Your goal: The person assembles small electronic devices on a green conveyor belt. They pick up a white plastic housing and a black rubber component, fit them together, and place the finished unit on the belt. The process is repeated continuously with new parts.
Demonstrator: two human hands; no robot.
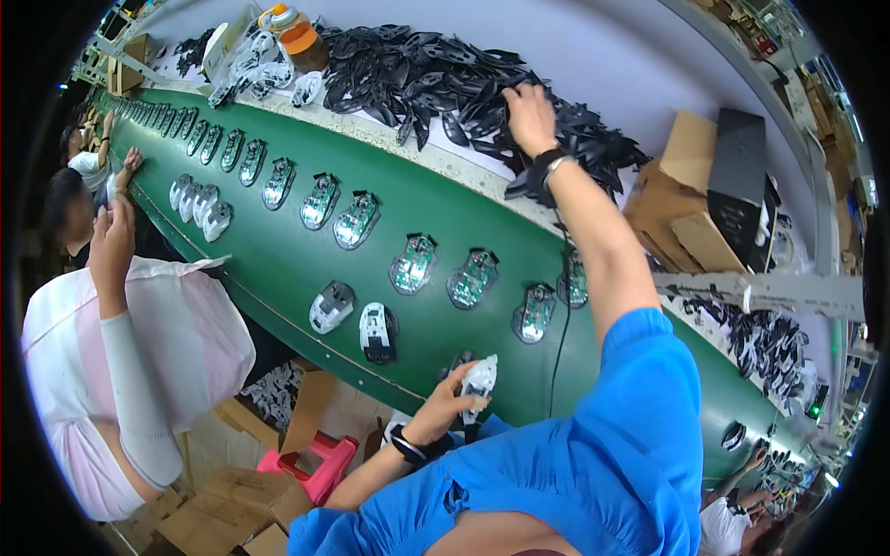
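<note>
My left hand (pixel 443 408), at the near edge of the green conveyor belt (pixel 408 329), is closed around a white and grey computer mouse shell (pixel 480 378). A dark part (pixel 461 363) shows just beyond those fingers. My right hand (pixel 531 119) reaches across the belt to a heap of curved black plastic pieces (pixel 426 74). Its thumb stands apart from the bent fingers, which touch the heap; no piece shows between them. Two assembled mouse shells (pixel 332 307) (pixel 376 332) lie on the belt left of my left hand.
Mouse bases with green circuit boards (pixel 413 263) line the belt. A cable (pixel 559 334) crosses it. Beyond stand an orange-lidded jar (pixel 301 42) and an opened cardboard box (pixel 677 185). A co-worker in a pale garment (pixel 139 334) sits at left, near a pink stool (pixel 320 463).
</note>
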